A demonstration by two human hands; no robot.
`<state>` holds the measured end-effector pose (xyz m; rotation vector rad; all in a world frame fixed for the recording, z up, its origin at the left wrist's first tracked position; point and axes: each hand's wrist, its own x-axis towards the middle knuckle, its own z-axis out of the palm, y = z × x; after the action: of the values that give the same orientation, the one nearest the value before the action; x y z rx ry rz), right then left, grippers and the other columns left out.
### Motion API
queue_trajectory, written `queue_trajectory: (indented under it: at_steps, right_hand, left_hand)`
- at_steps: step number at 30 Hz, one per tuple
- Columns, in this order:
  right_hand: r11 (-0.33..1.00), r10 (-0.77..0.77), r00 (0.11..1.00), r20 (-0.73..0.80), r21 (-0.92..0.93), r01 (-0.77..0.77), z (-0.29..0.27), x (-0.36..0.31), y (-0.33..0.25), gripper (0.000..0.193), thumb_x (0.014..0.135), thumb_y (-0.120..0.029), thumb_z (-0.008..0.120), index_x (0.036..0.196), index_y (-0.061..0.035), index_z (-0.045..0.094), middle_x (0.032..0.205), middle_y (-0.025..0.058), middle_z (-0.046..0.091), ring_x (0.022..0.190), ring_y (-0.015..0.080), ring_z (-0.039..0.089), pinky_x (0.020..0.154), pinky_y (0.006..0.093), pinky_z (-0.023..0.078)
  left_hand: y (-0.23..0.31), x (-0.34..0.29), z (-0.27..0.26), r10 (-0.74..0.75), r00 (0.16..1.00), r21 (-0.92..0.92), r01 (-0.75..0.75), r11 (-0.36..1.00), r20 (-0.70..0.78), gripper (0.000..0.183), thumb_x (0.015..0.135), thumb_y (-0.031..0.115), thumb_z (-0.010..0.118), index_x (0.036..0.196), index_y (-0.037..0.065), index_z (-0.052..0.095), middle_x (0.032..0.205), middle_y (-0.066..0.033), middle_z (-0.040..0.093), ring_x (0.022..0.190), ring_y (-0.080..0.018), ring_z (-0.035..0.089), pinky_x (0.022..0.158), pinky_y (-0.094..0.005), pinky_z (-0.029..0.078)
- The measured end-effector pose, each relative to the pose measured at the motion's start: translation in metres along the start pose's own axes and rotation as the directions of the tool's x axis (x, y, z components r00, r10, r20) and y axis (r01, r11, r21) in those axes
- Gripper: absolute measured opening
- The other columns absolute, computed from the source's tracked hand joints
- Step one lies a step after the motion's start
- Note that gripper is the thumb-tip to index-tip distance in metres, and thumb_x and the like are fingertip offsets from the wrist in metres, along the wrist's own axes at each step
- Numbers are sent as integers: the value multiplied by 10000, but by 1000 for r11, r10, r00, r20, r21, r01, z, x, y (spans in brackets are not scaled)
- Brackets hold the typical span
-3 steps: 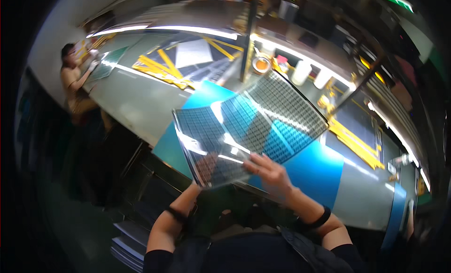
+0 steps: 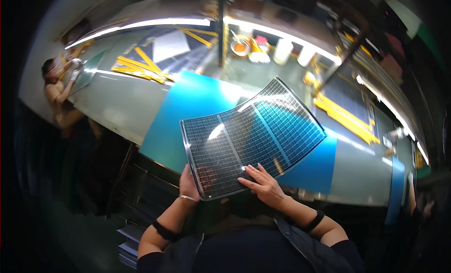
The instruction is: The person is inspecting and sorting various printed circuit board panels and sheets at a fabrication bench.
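Note:
A large, thin, see-through sheet [image 2: 237, 141] printed with a fine dark grid is held up at a tilt over a blue mat [image 2: 164, 118]. It bows along its length, and lamps glint on it. My left hand [image 2: 188, 183] grips its near left edge, with the fingers beneath and dimly visible through the sheet. Lying on its upper face by the near edge, my right hand [image 2: 264, 186] has its fingers spread. The far right corner of the sheet reaches beyond the mat.
The mat covers part of a long grey table [image 2: 120, 101]. Yellow strips [image 2: 345, 119] lie at the right and more at the far left. A bowl [image 2: 240, 47] and white containers [image 2: 283, 51] stand at the back, near a post [image 2: 222, 29]. A co-worker [image 2: 58, 90] handles another sheet at far left.
The sheet has tilted and turned a little, so its glare has shrunk and the grid shows more clearly. My right hand has come slightly lower. The whole view has shifted.

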<state>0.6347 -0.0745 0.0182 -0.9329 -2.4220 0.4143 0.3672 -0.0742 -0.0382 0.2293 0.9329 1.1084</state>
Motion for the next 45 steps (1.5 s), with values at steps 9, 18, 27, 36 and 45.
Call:
queue_trajectory:
  at_steps: [9, 18, 27, 36, 45]
  right_hand:
    - [827, 559, 829, 12, -81, -557, 15, -112, -22, 485, 752, -299, 661, 1196, -154, 531, 1340, 174, 348, 1267, 333, 283, 1044, 509, 101]
    - [-222, 935, 117, 334, 811, -541, -20, -201, 14, 188, 790, -105, 665, 956, -31, 619, 804, 28, 630, 652, 105, 580, 596, 255, 496]
    - [367, 908, 121, -401, 624, -690, -79, -228, 126, 240, 786, -53, 669, 1016, -3, 623, 838, -10, 616, 726, 63, 549, 680, 208, 455]
    - [316, 913, 58, -405, 608, -729, -66, -251, 130, 242, 822, -101, 645, 1049, -17, 629, 894, -14, 618, 795, 59, 541, 733, 201, 437]
    - [316, 908, 53, -415, 599, -735, -64, -258, 133, 236, 819, -112, 652, 1035, -20, 635, 842, -31, 600, 750, 54, 524, 705, 198, 437]
  left_hand:
    - [11, -42, -26, -304, 952, 518, 281, 808, -42, 299, 783, -2, 621, 1051, 28, 493, 940, -104, 611, 841, -238, 630, 675, -386, 558]
    - [54, 2, 11, -348, 869, 859, -151, 489, 351, 711, 714, -22, 644, 1327, 12, 285, 1066, -61, 555, 911, -160, 583, 739, -273, 497]
    - [-22, 98, 97, 73, 778, 781, -624, -28, 624, 430, 762, 28, 617, 1182, 100, 560, 1021, -85, 640, 948, -197, 599, 851, -316, 452]
    - [-31, 112, 63, -123, 701, 693, -713, -103, 703, 601, 742, 38, 635, 1299, 154, 445, 1388, -90, 358, 1359, -276, 135, 1097, -466, 7]
    - [-24, 108, 69, -246, 704, 691, -707, -153, 666, 675, 750, 86, 601, 1367, 174, 341, 1447, -141, 216, 1369, -303, 28, 1086, -467, -49]
